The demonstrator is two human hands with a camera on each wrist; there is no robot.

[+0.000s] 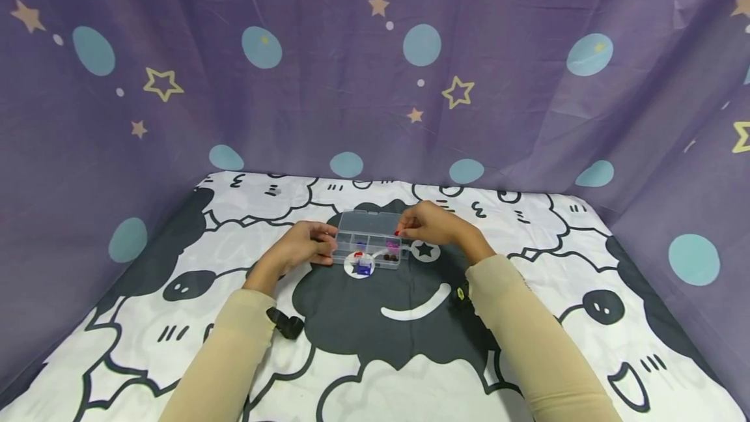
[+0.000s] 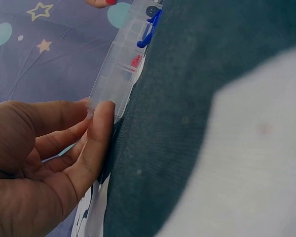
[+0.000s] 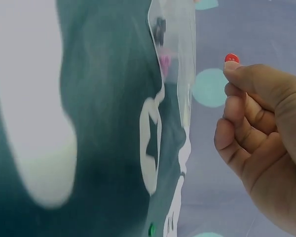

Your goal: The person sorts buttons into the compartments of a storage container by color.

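Observation:
A clear plastic compartment box (image 1: 344, 239) stands on the cloth with its lid (image 1: 370, 221) raised at the back. My left hand (image 1: 303, 243) grips the box's left end between thumb and fingers, as the left wrist view shows up close. Over the right side of the box, my right hand (image 1: 430, 221) pinches a small red button (image 3: 231, 59) between thumb and fingertip. Pink pieces (image 1: 393, 247) and dark brown pieces (image 1: 390, 257) lie in the right compartments. A red piece (image 2: 136, 61) shows toward the left. At the front edge is a blue piece (image 2: 150, 30), its kind unclear.
A black-and-white cartoon cloth (image 1: 363, 318) covers the table. A small green item (image 1: 461, 294) lies near the right forearm. A black device (image 1: 287, 323) sits at the left wrist. Purple curtain (image 1: 351, 83) hangs behind and at the sides.

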